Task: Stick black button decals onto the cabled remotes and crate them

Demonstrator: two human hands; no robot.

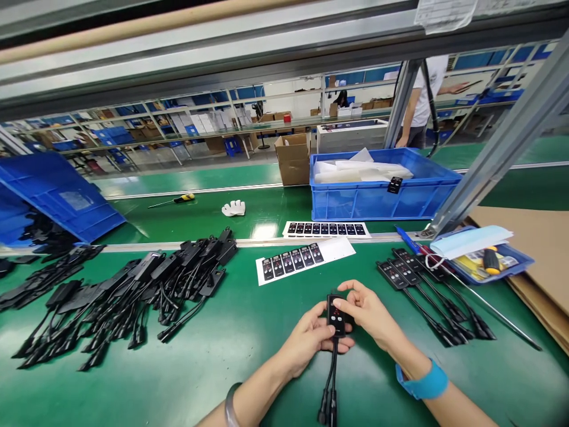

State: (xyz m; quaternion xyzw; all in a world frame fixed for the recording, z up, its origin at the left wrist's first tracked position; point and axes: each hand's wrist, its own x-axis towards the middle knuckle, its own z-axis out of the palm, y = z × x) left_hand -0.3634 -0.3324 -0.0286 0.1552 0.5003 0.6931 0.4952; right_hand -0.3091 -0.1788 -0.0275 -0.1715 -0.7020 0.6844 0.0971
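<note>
- Desk (178,385): green surface under all the work. Clock read from the spot where the work is held, 12 pointing away from the worker.
- Pile of units (166,267): large heap of black cabled units, 9 to 10 o'clock, well apart from the hands. No printed fronts made out here; judged as work left, most of the batch.
- Labelled units (402,270): small group at 2 o'clock, printed faces up, cables trailing toward 4. Judged done; the exact count is unclear, as some lie partly covered.
- Label sheet (335,250): 11 o'clock, near the hands. Six labels remain; the 1 o'clock end is bare, which suggests some are used.
- Label strip (326,235): beyond the sheet, 12 o'clock, a full row of smaller labels, seemingly unused.
- Left hand (311,332): at 8 o'clock of the work, fingers curled behind it, thumb on its lower front; holding it.
- Right hand (367,308): at 2 o'clock, thumb on the upper front, index finger bent by the top edge. Touching; cannot tell whether it also grips.
- Held unit (336,314): between the hands, printed face up, cables toward 6. Label appears on; judged near completion, perhaps being pressed or aligned.
</note>
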